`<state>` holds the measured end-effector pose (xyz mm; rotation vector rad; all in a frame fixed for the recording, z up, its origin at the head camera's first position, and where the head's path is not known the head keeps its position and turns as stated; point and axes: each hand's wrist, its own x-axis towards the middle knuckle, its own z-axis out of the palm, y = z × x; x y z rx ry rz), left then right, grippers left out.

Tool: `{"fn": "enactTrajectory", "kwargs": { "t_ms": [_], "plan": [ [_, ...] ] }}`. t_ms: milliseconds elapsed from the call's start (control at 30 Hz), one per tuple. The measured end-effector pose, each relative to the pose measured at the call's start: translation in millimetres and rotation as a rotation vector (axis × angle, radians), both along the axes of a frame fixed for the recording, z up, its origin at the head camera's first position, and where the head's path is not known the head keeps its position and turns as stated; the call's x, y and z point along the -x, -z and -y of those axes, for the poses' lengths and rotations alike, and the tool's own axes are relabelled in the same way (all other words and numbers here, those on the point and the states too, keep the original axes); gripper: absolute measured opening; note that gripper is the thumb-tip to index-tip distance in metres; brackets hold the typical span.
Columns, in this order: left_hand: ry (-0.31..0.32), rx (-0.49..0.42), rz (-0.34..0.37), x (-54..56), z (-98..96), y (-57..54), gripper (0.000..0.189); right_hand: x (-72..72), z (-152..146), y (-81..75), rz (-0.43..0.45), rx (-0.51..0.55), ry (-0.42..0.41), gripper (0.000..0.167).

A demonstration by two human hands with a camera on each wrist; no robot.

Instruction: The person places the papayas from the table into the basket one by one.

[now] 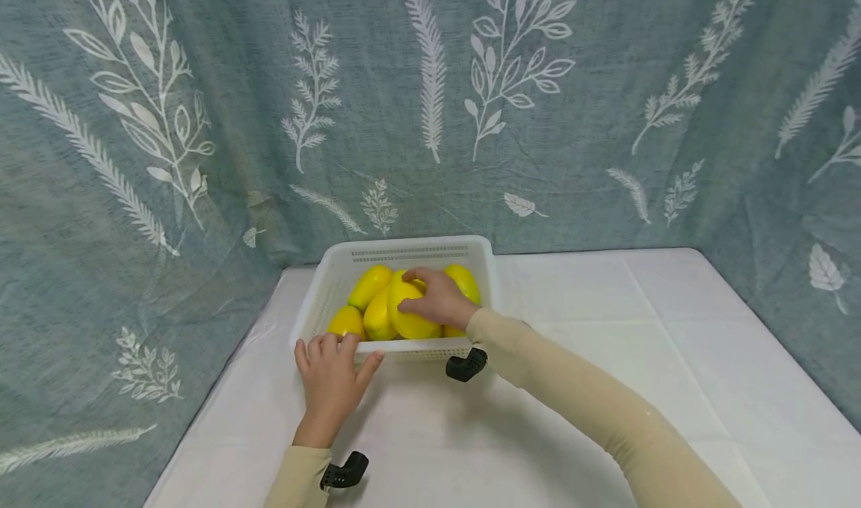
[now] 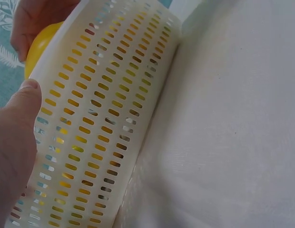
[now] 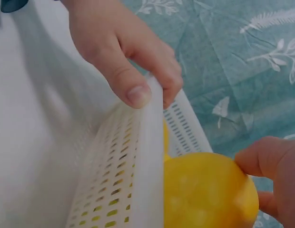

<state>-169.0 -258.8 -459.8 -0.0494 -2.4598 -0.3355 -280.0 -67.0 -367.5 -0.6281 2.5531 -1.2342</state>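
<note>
A white slotted plastic basket (image 1: pixel 321 299) holds several yellow mangoes, some with greenish ends. My right hand (image 1: pixel 440 299) reaches into it from the right and grips a large yellow mango (image 1: pixel 412 324), thumb and fingers spread round its upper part. In the right wrist view this mango (image 3: pixel 204 194) stands up beside the front rim, with fingertips on its far side. My left hand (image 1: pixel 329 381) holds the basket's front rim near its left corner, thumb outside and fingers over the edge. Other mangoes (image 1: pixel 369 287) lie close around the held one.
The basket stands on a white cloth-covered table (image 1: pixel 605 329), near its back edge. Behind and at both sides hangs a grey-green curtain (image 1: pixel 377 119) with white leaf prints. Each wrist wears a black strap mount (image 1: pixel 466 364).
</note>
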Motion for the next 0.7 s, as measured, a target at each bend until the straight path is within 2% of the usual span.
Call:
{"fn": "enactTrajectory", "kwargs": {
  "t_ms": [100,200,267,400,533,700],
  "plan": [
    [-0.002,-0.004,0.017,0.0,-0.6,-1.2,0.048,-2.3,-5.3,-1.6,-0.011,0.012,-0.015,0.06],
    [0.009,-0.008,0.018,0.8,-1.7,-0.8,0.053,-5.0,-20.1,-6.4,-0.017,0.027,-0.011,0.061],
    [0.009,-0.01,0.03,0.6,-1.4,-1.4,0.053,-6.8,-35.7,-11.2,-0.04,0.03,-0.011,0.059],
    [-0.001,-0.031,0.076,-1.5,2.5,-7.4,0.047,-8.3,-78.5,-22.3,-0.14,0.012,0.0,0.054],
    [-0.007,-0.049,0.157,-2.7,9.0,-17.3,0.047,-7.8,-131.5,-27.6,-0.196,-0.034,0.067,0.054],
    [-0.002,-0.067,0.318,-4.7,16.7,-31.1,0.05,-9.9,-195.4,-15.7,-0.193,-0.11,0.166,0.057]
  ]
}}
